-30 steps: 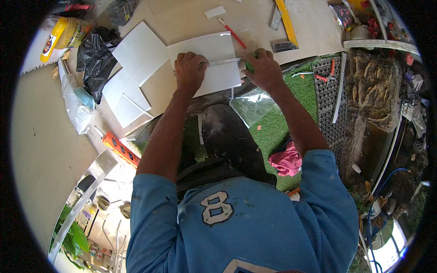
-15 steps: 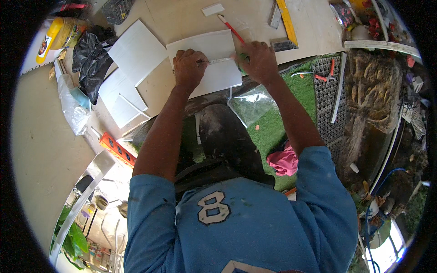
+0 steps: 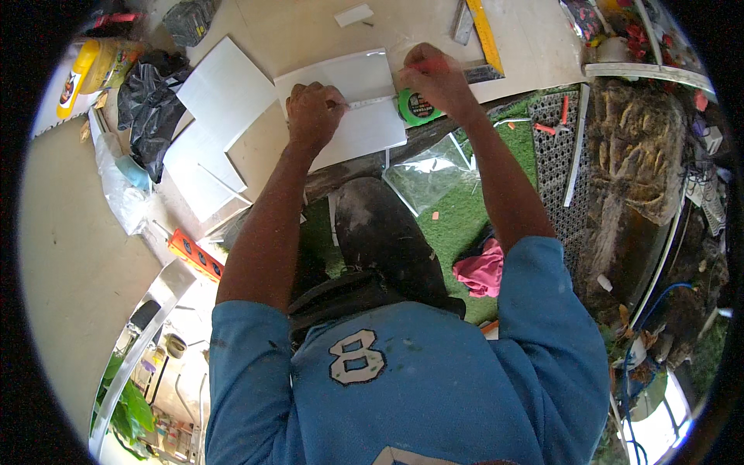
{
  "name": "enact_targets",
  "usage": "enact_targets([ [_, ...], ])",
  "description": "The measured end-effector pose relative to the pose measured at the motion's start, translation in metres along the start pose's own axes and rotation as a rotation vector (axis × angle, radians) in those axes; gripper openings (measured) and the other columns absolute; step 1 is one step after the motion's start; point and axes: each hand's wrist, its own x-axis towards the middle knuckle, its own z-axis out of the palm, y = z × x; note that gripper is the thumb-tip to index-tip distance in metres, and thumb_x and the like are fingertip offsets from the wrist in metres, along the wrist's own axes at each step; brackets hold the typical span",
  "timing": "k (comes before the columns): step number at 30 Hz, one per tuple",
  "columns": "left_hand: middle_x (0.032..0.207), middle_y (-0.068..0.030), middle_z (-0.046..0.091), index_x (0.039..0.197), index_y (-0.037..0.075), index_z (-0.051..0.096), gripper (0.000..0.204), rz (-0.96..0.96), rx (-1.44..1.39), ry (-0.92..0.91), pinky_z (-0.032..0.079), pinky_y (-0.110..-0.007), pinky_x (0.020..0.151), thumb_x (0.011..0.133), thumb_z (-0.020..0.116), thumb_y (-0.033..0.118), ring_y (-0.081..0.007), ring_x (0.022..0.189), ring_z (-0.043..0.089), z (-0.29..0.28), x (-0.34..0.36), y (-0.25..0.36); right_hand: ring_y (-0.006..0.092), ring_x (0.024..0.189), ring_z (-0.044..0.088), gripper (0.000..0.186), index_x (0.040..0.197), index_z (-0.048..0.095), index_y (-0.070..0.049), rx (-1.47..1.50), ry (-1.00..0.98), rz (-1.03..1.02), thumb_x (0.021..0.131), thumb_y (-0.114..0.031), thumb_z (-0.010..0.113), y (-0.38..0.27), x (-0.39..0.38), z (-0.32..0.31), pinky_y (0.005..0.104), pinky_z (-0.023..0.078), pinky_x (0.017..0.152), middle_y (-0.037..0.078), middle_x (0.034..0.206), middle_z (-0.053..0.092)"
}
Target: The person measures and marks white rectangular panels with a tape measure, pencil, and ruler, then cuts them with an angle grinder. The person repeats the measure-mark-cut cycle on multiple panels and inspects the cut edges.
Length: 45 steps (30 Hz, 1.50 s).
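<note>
My left hand is closed on the end of a white tape measure blade, which lies across a white sheet. The green tape measure case rests at the sheet's right edge. Just above it my right hand is closed on the red pencil, slightly blurred by motion. More white sheets lie to the left, partly over one another. A yellow square lies beyond my right hand, beside a grey bar.
A black bag, clear plastic and a yellow container crowd the left. Below the board's front edge are green turf, clear sheeting, a perforated mat and a pink cloth. An orange level lies lower left.
My right hand has let go of the tape case, moved up and picked the red pencil off the board. My left hand still pins the blade, shifted slightly left in view.
</note>
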Motion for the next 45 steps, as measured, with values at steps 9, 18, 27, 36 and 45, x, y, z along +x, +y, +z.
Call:
enact_targets([
  [9,0.093,-0.0013,0.074,0.086,0.020,0.081,0.007,0.013,-0.028,0.023,0.048,-0.052,0.098,0.082,0.085,0.025,-0.0329,0.108,0.063,-0.001,-0.001,0.000,0.0209,0.083,0.074,0.014,0.100,0.074,-0.005,0.283,0.049,0.022,0.092,-0.014,0.081,-0.026,-0.051,0.037,0.0362,0.060,0.077,0.011,0.091,0.075],
  [18,0.092,-0.0019,0.074,0.086,0.018,0.081,0.009,-0.002,0.004,0.005,0.048,-0.051,0.098,0.081,0.086,0.025,-0.0329,0.107,0.063,-0.003,0.000,0.004,0.0235,0.082,0.078,0.019,0.105,0.078,-0.006,0.326,0.071,-0.218,0.087,-0.009,0.084,-0.016,-0.052,0.048,0.0356,0.061,0.076,0.011,0.092,0.079],
  [27,0.090,-0.0002,0.074,0.085,0.019,0.081,0.011,-0.004,-0.037,0.033,0.048,-0.048,0.096,0.079,0.088,0.023,-0.0288,0.104,0.064,-0.005,-0.001,0.005,0.0161,0.089,0.078,0.019,0.109,0.079,-0.001,0.232,0.071,-0.235,0.091,0.000,0.078,-0.020,-0.051,0.049,0.0307,0.062,0.083,0.012,0.098,0.081],
  [36,0.088,-0.0003,0.073,0.084,0.019,0.081,0.011,-0.006,-0.042,0.038,0.048,-0.048,0.096,0.078,0.089,0.023,-0.0284,0.104,0.063,-0.005,-0.001,0.006,0.0169,0.085,0.079,0.019,0.109,0.080,-0.001,0.151,0.048,-0.199,0.090,-0.001,0.080,-0.023,-0.049,0.047,0.0307,0.063,0.081,0.012,0.095,0.082],
  [45,0.097,-0.0085,0.074,0.089,0.017,0.080,0.017,-0.005,-0.026,-0.012,0.050,-0.055,0.097,0.083,0.086,0.032,-0.0384,0.105,0.063,-0.008,-0.001,0.005,0.0197,0.084,0.079,0.016,0.104,0.080,-0.003,0.206,0.067,-0.184,0.089,-0.006,0.082,-0.023,-0.049,0.050,0.0329,0.063,0.078,0.013,0.094,0.081],
])
